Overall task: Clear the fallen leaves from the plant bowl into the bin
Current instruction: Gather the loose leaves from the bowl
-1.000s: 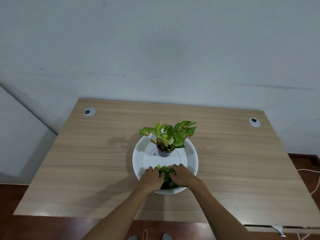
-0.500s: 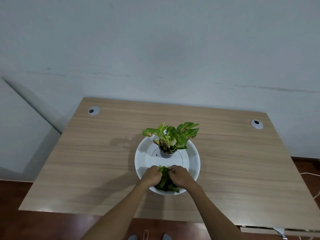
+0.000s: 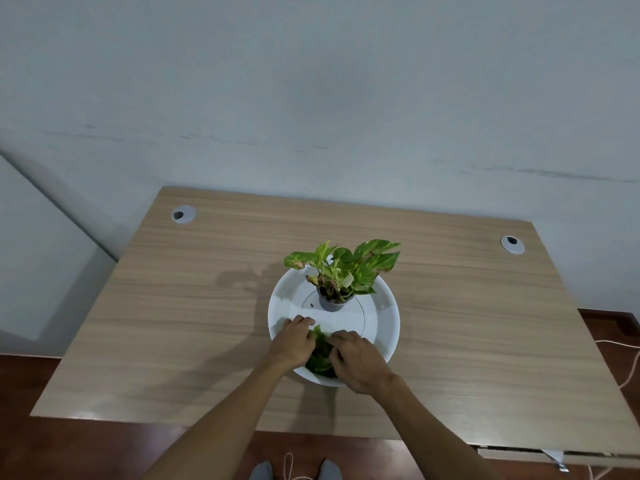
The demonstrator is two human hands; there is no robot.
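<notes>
White plant bowl [image 3: 384, 308] at table [image 3: 194, 306] centre, with small potted plant [image 3: 343, 271] upright in its far half. Fallen leaves [image 3: 320, 356] heaped against near wall of bowl, directly between left hand [image 3: 292, 344] and right hand [image 3: 358, 362]. Both hands palm-down inside near rim, fingers curled inward toward the heap from either side; left hand touching the heap's left edge, right hand touching its right edge. Neither hand visibly closed around the leaves (undersides of fingers hidden, so true grip cannot be told); fingers half-curled, cupping rather than pinching. Heap elongated roughly near-to-far, along the gap between the hands, so squeeze direction runs across its short axis. Hands about equally near; left fingertips reaching slightly farther into the bowl, right hand lying nearer the rim.

Judged step: gathering the loose leaves into one bundle before lifting. Coming move probably a joint inward press, then a lift straight up and back toward the body, clear of the standing plant just beyond. Bin not in view (direction of carry therefore unknown). One small dark speck left of the pot [image 3: 331, 303], apart from the heap.
</notes>
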